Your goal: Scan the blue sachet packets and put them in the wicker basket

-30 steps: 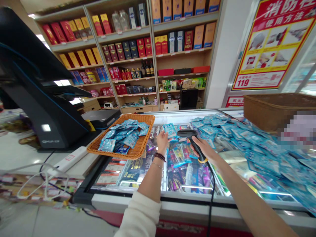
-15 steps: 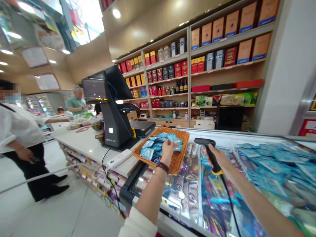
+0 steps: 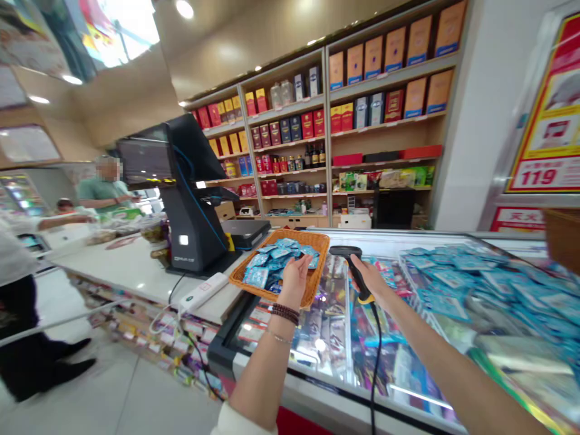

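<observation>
**"What's in your right grip (image 3: 369, 279)?"**

"A handheld barcode scanner (image 3: 350, 264), clamped around its black handle, with a yellow base showing below my fingers and a black cable (image 3: 374, 368) hanging from it. Its long axis slants from the head, up and toward my left, down to that base, so the head leans toward my other hand."

**"And your left grip (image 3: 294, 281)?"**

"Raised over the orange wicker basket (image 3: 254, 291), palm toward me, fingers curled at the blue sachets (image 3: 272, 267) heaped inside. It's the nearer hand to them. My right is nearer the bigger sachet pile (image 3: 457, 278) on the glass-topped counter (image 3: 317, 399). Whether those left fingers pinch a sachet, I can't tell, because my hand hides it."

**"Anything else hard to make out?"**

"The sachets' print is too small to read."
</observation>
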Tool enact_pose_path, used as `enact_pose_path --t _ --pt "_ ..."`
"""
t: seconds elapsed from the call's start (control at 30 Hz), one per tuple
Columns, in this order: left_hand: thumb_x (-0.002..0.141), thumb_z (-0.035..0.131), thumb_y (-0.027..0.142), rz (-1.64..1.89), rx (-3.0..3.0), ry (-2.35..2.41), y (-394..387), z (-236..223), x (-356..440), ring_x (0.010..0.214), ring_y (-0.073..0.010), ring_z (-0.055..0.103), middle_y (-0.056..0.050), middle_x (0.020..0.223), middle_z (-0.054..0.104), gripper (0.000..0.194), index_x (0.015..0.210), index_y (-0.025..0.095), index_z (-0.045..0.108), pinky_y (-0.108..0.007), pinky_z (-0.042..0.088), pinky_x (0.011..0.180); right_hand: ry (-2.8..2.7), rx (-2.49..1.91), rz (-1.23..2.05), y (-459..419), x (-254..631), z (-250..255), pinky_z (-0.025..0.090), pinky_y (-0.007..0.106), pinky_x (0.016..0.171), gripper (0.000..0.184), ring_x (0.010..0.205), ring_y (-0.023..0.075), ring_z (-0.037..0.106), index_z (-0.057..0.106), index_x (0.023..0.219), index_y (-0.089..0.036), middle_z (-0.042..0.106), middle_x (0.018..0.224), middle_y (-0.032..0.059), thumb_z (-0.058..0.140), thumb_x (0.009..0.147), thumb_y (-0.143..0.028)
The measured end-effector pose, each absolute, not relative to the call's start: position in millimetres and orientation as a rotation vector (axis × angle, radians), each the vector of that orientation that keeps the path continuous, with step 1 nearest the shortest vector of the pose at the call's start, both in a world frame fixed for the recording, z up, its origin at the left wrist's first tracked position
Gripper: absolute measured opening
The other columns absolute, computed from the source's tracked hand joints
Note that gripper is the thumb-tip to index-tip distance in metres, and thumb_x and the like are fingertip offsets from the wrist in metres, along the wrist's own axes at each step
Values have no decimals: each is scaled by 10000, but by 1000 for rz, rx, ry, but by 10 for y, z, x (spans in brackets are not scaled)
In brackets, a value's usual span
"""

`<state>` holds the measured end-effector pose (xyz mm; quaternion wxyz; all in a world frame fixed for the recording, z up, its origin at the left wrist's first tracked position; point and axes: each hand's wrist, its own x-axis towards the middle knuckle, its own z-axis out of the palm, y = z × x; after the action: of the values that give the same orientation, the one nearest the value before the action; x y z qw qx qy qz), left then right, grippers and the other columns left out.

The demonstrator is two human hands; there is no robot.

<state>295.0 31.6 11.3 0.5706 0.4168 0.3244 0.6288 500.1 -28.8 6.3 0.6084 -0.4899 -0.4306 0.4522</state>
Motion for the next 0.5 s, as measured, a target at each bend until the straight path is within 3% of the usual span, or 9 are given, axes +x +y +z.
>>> enact_pose_path --t 0.2,0.37,0.5 --pt "871 709 39 1313 907 481 -81 210 3746 1198 -222 775 -121 1142 819 276 1121 155 721 -406 520 1220 -866 -1199 821 -1001 6047 155 408 273 339 526 374 137 507 589 731 -254 623 577 7 722 878 -741" --pt "885 722 141 1086 1510 502 -387 -84 4690 1322 -312 711 -140 1346 783 295 1168 200 783 -543 475 1250 -709 -1240 629 -1777 6888 214 438 298 381 500 424 160 534 661 802 -262 643 628 15 715 865 -756" --pt "930 691 196 917 2059 538 -619 -377 5196 1542 -347 538 -178 1569 649 449 1376 187 742 -548 348 1341 -587 -1309 451 -2293 7451 138 499 310 488 506 544 204 629 699 865 -239 646 632 23 686 886 -745"
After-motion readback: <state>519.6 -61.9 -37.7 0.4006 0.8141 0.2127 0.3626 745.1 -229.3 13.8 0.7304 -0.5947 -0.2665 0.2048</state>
